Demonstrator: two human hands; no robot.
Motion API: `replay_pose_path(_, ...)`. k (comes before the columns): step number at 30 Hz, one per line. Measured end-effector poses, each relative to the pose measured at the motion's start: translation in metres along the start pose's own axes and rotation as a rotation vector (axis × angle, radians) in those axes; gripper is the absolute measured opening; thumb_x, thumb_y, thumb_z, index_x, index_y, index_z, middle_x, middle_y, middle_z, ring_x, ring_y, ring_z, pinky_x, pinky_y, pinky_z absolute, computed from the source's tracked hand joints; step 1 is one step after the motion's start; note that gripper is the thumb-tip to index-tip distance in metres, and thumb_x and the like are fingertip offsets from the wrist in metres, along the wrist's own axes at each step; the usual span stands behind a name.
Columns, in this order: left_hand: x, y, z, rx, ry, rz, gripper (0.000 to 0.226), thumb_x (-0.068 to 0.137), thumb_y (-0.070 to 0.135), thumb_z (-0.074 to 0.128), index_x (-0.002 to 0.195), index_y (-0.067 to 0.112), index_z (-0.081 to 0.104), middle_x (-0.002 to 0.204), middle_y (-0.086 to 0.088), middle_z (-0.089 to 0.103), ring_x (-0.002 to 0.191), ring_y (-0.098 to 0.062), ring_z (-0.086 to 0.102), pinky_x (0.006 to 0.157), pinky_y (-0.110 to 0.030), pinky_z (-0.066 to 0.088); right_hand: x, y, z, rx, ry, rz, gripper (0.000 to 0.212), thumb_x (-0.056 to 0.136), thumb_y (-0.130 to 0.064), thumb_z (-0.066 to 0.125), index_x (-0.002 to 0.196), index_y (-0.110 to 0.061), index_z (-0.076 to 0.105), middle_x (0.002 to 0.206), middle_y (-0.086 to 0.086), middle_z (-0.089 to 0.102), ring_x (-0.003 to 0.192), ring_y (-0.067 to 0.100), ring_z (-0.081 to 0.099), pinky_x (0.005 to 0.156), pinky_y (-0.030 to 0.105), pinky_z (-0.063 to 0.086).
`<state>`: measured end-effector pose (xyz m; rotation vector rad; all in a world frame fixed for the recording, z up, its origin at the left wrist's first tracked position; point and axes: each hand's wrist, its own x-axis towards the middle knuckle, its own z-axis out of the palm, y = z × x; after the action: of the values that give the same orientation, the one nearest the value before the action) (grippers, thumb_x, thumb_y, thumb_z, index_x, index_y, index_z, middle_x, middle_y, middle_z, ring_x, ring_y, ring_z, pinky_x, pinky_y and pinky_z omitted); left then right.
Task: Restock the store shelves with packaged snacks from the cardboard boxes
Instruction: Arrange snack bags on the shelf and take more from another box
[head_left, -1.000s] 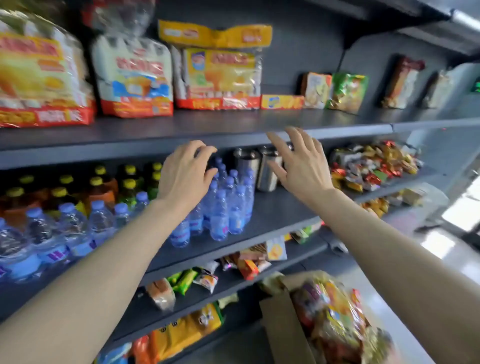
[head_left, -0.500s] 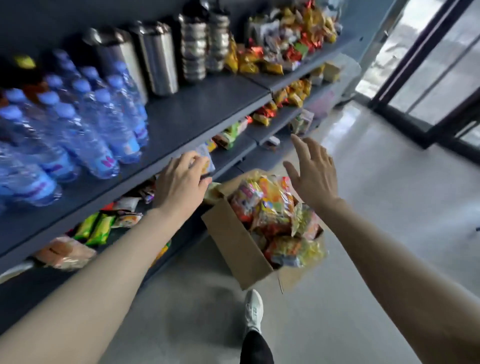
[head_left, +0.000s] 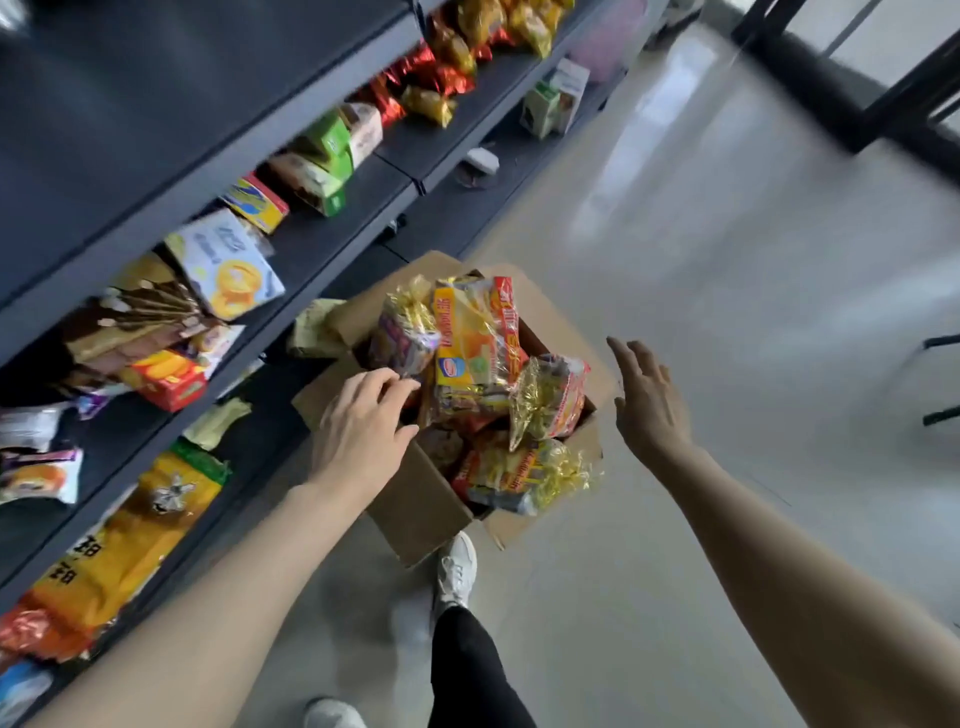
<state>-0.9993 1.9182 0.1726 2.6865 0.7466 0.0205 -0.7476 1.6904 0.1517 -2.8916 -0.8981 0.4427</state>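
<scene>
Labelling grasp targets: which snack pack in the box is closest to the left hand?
The purple-and-gold pack at the box's shelf-side edge: the left hand's fingertips are right at its lower corner. The yellow pack and the others lie farther right.

Pale grey glossy floor (head_left: 701, 322) fills the frame from 12 through 5 o'clock, with bright window reflections at about 1 o'clock. Black metal door frame (head_left: 878, 98) crosses the corner at 1–2 o'clock. Two black bars of an unidentified metal stand (head_left: 943, 379) enter at the 3 o'clock edge. White sneaker (head_left: 456, 571) sits just below centre at 6 o'clock; black trouser leg (head_left: 470, 670) beneath it. Second white shoe toe (head_left: 332, 714) at 7 o'clock, bottom edge.
</scene>
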Motion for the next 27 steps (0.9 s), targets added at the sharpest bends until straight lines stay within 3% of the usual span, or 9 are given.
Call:
replay_pose_path(4,0.026,0.007,0.058,-0.017,-0.102,-0.008,0.052,0.081,0.025,0.080,0.129,0.017,0.062,0.128,-0.005,0.058,0.120,-0.029,0.054,0.093,-0.043,0.051,0.042,0.033,0.040,-0.046,-0.139,-0.016,0.087,0.086,0.008,0.060,0.156,-0.030,0.023,0.157,0.003,0.031,0.133,0.033,0.041,0.096,0.044,0.047)
replay_pose_path(10,0.042,0.004,0.144,-0.021,-0.235,-0.012,0.055,0.076,0.026,0.084,0.127,0.018,0.063,0.123,-0.002,0.060,0.117,-0.026,0.057,0.092,-0.041,0.052,0.102,0.041,0.104,-0.049,-0.257,-0.109,0.068,0.097,-0.008,0.051,0.157,-0.029,0.025,0.160,0.002,0.031,0.138,0.031,0.037,0.097,0.047,0.049)
replay_pose_path(13,0.040,0.001,0.184,-0.027,-0.294,-0.030,0.055,0.078,0.028,0.082,0.129,0.021,0.062,0.126,0.000,0.059,0.120,-0.023,0.055,0.094,-0.039,0.051,0.129,0.047,0.140,-0.110,-0.292,-0.176,0.084,0.092,0.008,0.053,0.159,-0.031,0.019,0.165,-0.001,0.023,0.146,0.029,0.030,0.102,0.046,0.045)
replay_pose_path(16,0.036,-0.002,0.219,-0.051,-0.348,-0.048,0.055,0.082,0.031,0.078,0.132,0.024,0.059,0.130,0.003,0.057,0.125,-0.021,0.052,0.098,-0.038,0.048,0.142,0.057,0.165,-0.192,-0.332,-0.264,0.094,0.088,0.011,0.052,0.159,-0.036,0.012,0.166,-0.004,0.019,0.145,0.030,0.031,0.100,0.043,0.042)
replay_pose_path(19,0.031,-0.001,0.249,-0.079,-0.400,-0.031,0.056,0.086,0.034,0.073,0.137,0.026,0.053,0.135,0.005,0.052,0.129,-0.018,0.048,0.103,-0.035,0.045,0.150,0.066,0.178,-0.166,-0.255,-0.216,0.094,0.086,0.009,0.058,0.158,-0.039,0.019,0.149,0.004,0.037,0.123,0.032,0.041,0.088,0.041,0.045)
replay_pose_path(22,0.023,0.007,0.276,-0.138,-0.457,-0.010,0.060,0.090,0.037,0.068,0.144,0.028,0.045,0.144,0.007,0.044,0.137,-0.015,0.039,0.109,-0.033,0.039,0.152,0.078,0.180,-0.176,-0.126,-0.198,0.067,0.089,-0.008,0.069,0.146,-0.033,0.045,0.122,0.011,0.045,0.109,0.034,0.044,0.079,0.042,0.045)
replay_pose_path(24,0.016,0.015,0.295,-0.171,-0.493,0.013,0.064,0.091,0.037,0.067,0.148,0.028,0.038,0.149,0.008,0.037,0.141,-0.013,0.033,0.112,-0.031,0.034,0.148,0.090,0.182,-0.139,-0.065,-0.181,0.056,0.084,-0.013,0.076,0.134,-0.024,0.054,0.121,0.014,0.047,0.109,0.036,0.045,0.079,0.042,0.044)
replay_pose_path(27,0.006,0.027,0.325,-0.199,-0.552,0.029,0.076,0.091,0.035,0.068,0.153,0.027,0.026,0.158,0.004,0.026,0.147,-0.015,0.023,0.118,-0.032,0.026,0.133,0.113,0.185,-0.094,-0.045,-0.158,0.062,0.074,-0.020,0.085,0.127,-0.018,0.053,0.130,0.013,0.047,0.116,0.038,0.044,0.084,0.046,0.046)
